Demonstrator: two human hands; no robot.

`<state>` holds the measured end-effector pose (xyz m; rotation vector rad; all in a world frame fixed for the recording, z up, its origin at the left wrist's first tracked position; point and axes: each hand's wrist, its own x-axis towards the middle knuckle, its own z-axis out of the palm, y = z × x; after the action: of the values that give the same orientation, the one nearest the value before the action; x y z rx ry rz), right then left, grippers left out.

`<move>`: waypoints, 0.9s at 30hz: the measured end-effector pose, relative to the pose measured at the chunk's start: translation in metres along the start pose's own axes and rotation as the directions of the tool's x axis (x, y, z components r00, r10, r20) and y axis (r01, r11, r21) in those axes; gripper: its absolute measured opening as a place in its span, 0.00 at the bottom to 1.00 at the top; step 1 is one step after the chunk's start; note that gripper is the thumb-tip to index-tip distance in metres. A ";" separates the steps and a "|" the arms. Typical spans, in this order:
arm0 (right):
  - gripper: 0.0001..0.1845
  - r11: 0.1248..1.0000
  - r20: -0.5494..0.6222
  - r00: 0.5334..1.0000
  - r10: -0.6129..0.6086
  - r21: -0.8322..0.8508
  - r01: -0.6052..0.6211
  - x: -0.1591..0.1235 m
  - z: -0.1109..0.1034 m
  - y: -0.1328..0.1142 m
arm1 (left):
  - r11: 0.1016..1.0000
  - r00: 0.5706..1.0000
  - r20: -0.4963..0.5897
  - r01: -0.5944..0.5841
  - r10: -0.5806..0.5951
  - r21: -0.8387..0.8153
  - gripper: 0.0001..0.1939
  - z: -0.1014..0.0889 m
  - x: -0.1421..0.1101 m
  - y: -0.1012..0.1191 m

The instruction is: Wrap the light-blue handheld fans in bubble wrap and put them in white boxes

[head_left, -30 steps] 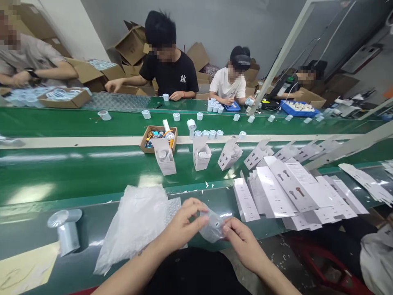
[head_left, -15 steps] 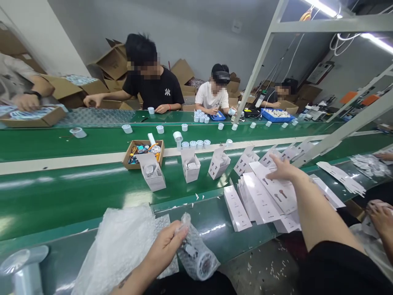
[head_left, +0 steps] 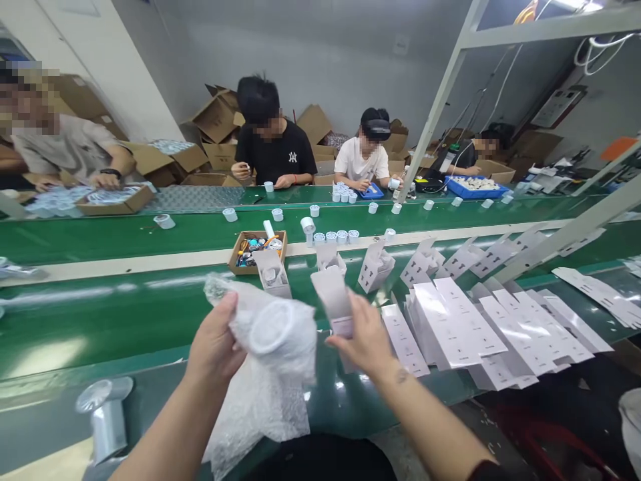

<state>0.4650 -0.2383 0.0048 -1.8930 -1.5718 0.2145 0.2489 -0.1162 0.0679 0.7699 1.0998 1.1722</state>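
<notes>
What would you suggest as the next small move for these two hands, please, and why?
I would probably bring the bubble-wrapped item over to the white box: the left hand holds the item, the right hand holds the box close by, and open boxes on the green belt already have contents.
</notes>
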 end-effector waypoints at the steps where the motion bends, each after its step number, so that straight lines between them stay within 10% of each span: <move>1: 0.49 0.999 0.042 0.999 0.021 0.038 -0.023 -0.008 0.031 0.003 | 1.000 1.000 0.018 0.009 -0.008 -0.021 0.19 0.005 0.001 -0.005; 5: 0.37 0.987 0.142 0.988 0.059 0.138 -0.079 -0.035 0.085 0.015 | 0.961 0.987 0.007 -0.156 0.159 0.230 0.17 0.003 0.000 -0.038; 13: 0.36 0.964 0.359 0.924 -0.129 0.262 0.033 -0.031 0.025 0.027 | 0.491 0.909 0.213 -0.378 0.359 0.785 0.13 -0.016 -0.034 -0.035; 18: 0.42 0.857 0.468 0.818 -0.335 0.512 0.058 0.004 0.025 0.026 | 0.701 0.970 0.173 -0.243 0.171 0.671 0.14 -0.012 -0.030 -0.023; 22: 0.32 0.872 0.464 0.846 -0.264 0.490 0.003 0.004 0.026 0.028 | 0.915 0.993 -0.042 -0.089 0.114 0.394 0.17 -0.012 -0.021 -0.022; 25: 0.28 0.884 0.424 0.885 -0.193 0.467 -0.032 -0.005 0.026 0.032 | 0.901 0.979 -0.035 -0.169 0.199 0.399 0.15 -0.011 -0.028 -0.035; 27: 0.30 0.882 0.407 0.901 -0.152 0.467 -0.062 -0.012 0.029 0.034 | 0.734 0.927 0.112 -0.354 0.359 0.579 0.12 -0.012 -0.038 -0.050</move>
<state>0.4747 -0.2410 -0.0403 -1.4759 -1.6481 0.9698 0.2530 -0.1659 0.0286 1.5256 1.3875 1.1457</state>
